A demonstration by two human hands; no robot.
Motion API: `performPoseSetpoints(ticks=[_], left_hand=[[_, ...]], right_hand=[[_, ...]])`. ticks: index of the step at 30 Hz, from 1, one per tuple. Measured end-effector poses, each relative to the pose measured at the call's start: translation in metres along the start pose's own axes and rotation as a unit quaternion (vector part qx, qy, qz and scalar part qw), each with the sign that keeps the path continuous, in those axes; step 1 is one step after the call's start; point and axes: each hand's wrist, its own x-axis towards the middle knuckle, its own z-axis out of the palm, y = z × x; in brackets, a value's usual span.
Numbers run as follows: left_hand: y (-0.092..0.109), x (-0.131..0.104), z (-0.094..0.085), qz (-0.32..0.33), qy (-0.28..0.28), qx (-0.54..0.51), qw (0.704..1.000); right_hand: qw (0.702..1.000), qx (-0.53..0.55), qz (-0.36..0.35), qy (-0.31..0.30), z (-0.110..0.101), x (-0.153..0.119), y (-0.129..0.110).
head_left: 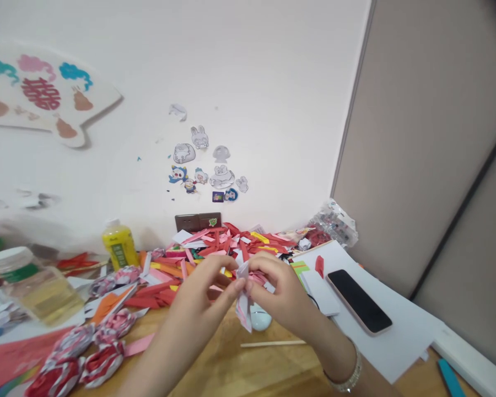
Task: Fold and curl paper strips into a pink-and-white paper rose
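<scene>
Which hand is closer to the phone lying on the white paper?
The right hand. It is left of the phone, not touching it. The left hand is farther left, on the other side of the folded paper they pinch.

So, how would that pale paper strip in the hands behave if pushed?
The paper strip is probably light, being slim. It may feel somewhat stiff, since its lower end juts out fairly straight, but its thin edges could crumple easily.

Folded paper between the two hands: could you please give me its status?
Left hand and right hand: grip closed on folded paper. Paper roughly upright. Close by: pale rounded object partly behind it, thin stick on wooden table.
</scene>
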Motion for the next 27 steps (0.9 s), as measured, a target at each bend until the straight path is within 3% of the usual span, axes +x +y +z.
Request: performPoseSetpoints(ticks=[4, 15, 22, 25, 27], left_hand=[[-0.003, 0.003, 0.007, 0.054, 0.020, 0.046, 0.997], [-0.006, 0.008, 0.004, 0.094, 0.084, 0.084, 0.988], [-0.001, 0.007, 0.007, 0.053, 0.078, 0.027, 0.995], [-0.001, 0.007, 0.005, -0.026, 0.081, -0.084, 0.993], [-0.003, 0.009, 0.001, -0.090, 0.052, -0.144, 0.984]], right_hand=[[0.999, 0.029, 0.015, 0.003, 0.004, 0.000, 0.004], [0.995, 0.093, 0.033, 0.021, 0.015, 0.000, 0.014], [0.997, 0.064, 0.014, 0.045, 0.014, -0.001, 0.008], [0.999, 0.038, -0.013, 0.022, 0.013, -0.002, 0.003], [0.999, 0.023, -0.035, 0.005, 0.013, -0.003, 0.001]])
